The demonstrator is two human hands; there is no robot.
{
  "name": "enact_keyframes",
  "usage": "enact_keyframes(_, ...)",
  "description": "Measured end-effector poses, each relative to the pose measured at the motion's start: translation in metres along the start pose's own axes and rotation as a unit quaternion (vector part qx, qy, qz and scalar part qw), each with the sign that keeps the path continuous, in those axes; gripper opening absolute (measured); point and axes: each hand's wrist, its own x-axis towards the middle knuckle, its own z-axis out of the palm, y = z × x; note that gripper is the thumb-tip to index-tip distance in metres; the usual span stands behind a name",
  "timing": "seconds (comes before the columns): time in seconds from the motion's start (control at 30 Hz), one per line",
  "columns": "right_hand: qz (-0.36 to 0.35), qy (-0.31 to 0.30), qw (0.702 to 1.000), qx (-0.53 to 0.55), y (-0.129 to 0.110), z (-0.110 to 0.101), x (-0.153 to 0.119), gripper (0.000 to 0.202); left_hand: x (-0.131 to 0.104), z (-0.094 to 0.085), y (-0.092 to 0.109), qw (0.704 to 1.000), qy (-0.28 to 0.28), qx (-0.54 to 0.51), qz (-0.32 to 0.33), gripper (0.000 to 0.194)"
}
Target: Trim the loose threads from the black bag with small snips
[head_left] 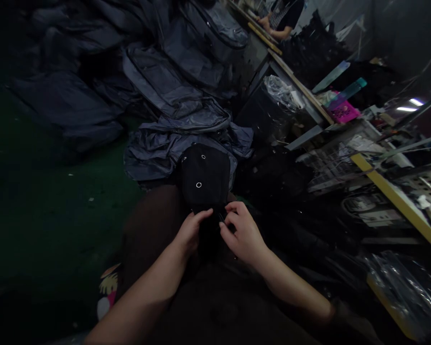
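A black fabric piece (209,173) with small metal rings lies over the person's lap, its far end against a heap of dark grey-blue bags (179,96). My left hand (193,230) grips the near left edge of the black piece, thumb on top and the other fingers hidden beneath. Close by on the right, my right hand (240,229) has its fingers curled at the near edge, pinching a small dark part that is too dim to identify.
More dark bags (72,105) are piled at the upper left on the green floor (57,191). At the right stand a black bin with clear plastic (282,93), a pink basket (345,112) and a yellow bar (398,201). Another person's arm (280,33) shows at a table.
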Motion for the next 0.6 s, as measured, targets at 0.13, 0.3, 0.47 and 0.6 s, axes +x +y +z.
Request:
enact_keyframes(0.13,-0.002,0.001,1.000,0.004,0.0021,0.0002,-0.0007,0.009,-0.0001,0.0011,0.0009,1.000,0.012,0.002,-0.004,0.030)
enact_keyframes(0.3,0.000,-0.011,1.000,0.004,0.0036,-0.0007,-0.0008,0.008,-0.0006,0.0026,0.0013,1.000,0.013,0.005,-0.002,0.030)
enact_keyframes(0.47,-0.002,-0.016,1.000,0.006,0.0040,-0.0017,-0.0010,0.008,0.0007,0.0014,0.0001,1.000,0.014,0.006,0.001,0.027)
enact_keyframes(0.6,-0.004,-0.013,1.000,0.010,0.0051,-0.0023,-0.0009,0.008,0.0015,0.0010,-0.0005,1.000,0.019,0.007,0.002,0.029)
